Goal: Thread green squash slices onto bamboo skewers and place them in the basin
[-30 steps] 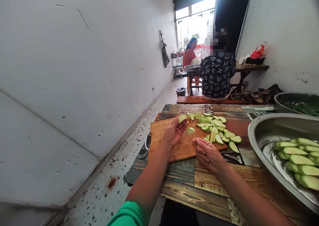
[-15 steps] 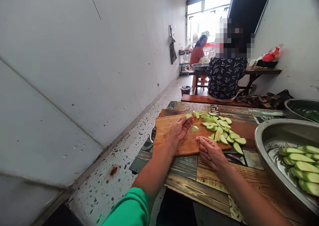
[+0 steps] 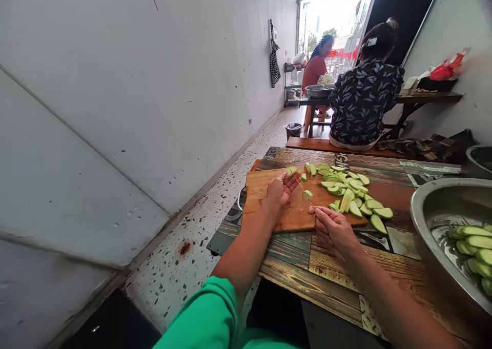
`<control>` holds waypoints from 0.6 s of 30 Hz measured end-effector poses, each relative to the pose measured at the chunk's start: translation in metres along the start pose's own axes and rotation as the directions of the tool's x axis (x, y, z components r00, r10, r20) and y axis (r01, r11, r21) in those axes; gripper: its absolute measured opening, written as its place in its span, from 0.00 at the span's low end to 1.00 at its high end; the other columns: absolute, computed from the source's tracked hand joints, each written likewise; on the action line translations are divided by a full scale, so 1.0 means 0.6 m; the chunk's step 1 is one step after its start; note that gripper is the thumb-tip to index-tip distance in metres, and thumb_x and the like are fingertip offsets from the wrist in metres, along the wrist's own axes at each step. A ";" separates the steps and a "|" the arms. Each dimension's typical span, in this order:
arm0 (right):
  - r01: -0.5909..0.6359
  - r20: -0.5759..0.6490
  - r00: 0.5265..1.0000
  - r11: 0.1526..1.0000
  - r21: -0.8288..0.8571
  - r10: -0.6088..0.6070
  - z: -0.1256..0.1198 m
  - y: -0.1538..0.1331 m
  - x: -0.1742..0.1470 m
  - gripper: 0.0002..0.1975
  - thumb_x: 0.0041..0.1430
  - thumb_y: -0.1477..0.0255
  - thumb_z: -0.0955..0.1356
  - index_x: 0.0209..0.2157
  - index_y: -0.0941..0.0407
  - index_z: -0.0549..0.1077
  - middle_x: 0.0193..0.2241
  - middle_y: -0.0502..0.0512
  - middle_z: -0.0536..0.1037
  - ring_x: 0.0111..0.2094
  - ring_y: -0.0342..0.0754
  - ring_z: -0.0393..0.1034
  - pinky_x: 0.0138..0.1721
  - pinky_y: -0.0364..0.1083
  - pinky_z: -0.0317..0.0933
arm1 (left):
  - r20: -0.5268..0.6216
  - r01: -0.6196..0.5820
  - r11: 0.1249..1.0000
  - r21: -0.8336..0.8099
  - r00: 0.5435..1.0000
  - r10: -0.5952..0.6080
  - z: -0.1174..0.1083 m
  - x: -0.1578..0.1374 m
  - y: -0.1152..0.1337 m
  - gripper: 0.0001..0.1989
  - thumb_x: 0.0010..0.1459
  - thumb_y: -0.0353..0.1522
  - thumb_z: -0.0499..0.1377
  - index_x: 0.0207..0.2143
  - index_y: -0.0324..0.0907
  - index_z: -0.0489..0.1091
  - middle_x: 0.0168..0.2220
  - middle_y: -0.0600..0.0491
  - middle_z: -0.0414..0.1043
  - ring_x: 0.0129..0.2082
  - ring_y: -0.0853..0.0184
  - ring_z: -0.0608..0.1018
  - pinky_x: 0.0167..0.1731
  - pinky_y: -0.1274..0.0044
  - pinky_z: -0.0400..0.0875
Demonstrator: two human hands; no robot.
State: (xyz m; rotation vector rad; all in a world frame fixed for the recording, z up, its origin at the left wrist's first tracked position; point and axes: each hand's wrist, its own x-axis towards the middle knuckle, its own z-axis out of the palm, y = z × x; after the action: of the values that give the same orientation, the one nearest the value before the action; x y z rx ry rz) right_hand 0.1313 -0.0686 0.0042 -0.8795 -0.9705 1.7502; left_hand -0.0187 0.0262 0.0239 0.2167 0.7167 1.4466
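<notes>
The skewer [image 3: 302, 188] runs slantwise over the cutting board [image 3: 269, 205], a thin wooden stick spanning the gap between my two hands. My right hand [image 3: 332, 228] pinches its near end between thumb and fingertips, low above the board's front edge, so I can steer the stick along its length. My left hand [image 3: 280, 191] is cupped at the far end, fingers curled around the green slice [image 3: 291, 170] sitting on the tip, which steadies that piece against the point. A second slice [image 3: 306, 194] rides midway along the stick, apart from the first. I keep both hands over the board so the loose pile of slices [image 3: 348, 192] lies just beside my right hand. The big metal bowl [image 3: 426, 221] with more cut pieces stands on the desk [image 3: 330, 282] to my right. Ahead, a person in a dark patterned top [image 3: 363, 105] sits on a bench with their back to me.

Against the picture half a second back, my hands keep the same grips and the two slices sit the same way on the stick; it is my head that has turned left and dipped, so the board, hands and bowl all lie further right in view, and more of the bowl is cut off.
</notes>
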 end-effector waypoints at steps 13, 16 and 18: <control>-0.069 0.044 0.996 0.992 -0.108 0.074 0.012 0.001 -0.007 0.27 0.44 0.55 0.72 0.40 0.61 0.70 0.10 0.37 0.57 0.06 0.33 0.44 0.07 0.36 0.36 | -0.015 -0.099 0.992 -0.084 0.995 0.098 -0.013 0.014 0.018 0.09 0.62 0.25 0.50 0.36 0.32 0.69 0.35 0.42 0.77 0.38 0.63 0.80 0.41 0.72 0.74; -0.071 0.050 0.996 0.992 -0.107 0.076 0.013 0.003 -0.006 0.28 0.43 0.54 0.72 0.40 0.61 0.70 0.10 0.37 0.57 0.06 0.33 0.44 0.07 0.36 0.37 | -0.014 -0.067 0.993 -0.097 0.998 0.066 -0.010 0.012 0.022 0.12 0.63 0.28 0.48 0.37 0.31 0.70 0.38 0.38 0.76 0.41 0.60 0.79 0.42 0.70 0.74; -0.072 0.047 0.996 0.992 -0.100 0.077 0.014 0.003 -0.007 0.28 0.43 0.54 0.72 0.40 0.61 0.70 0.10 0.37 0.57 0.06 0.33 0.43 0.06 0.36 0.38 | -0.020 -0.063 0.994 -0.094 0.998 0.062 -0.009 0.011 0.022 0.13 0.63 0.28 0.48 0.37 0.30 0.70 0.40 0.36 0.75 0.43 0.59 0.78 0.44 0.69 0.74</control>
State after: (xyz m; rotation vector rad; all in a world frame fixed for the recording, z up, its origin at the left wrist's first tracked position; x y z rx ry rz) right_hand 0.1247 -0.0750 0.0068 -0.9486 -1.0763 1.8084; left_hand -0.0329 0.0328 0.0249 0.1552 0.6587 1.5396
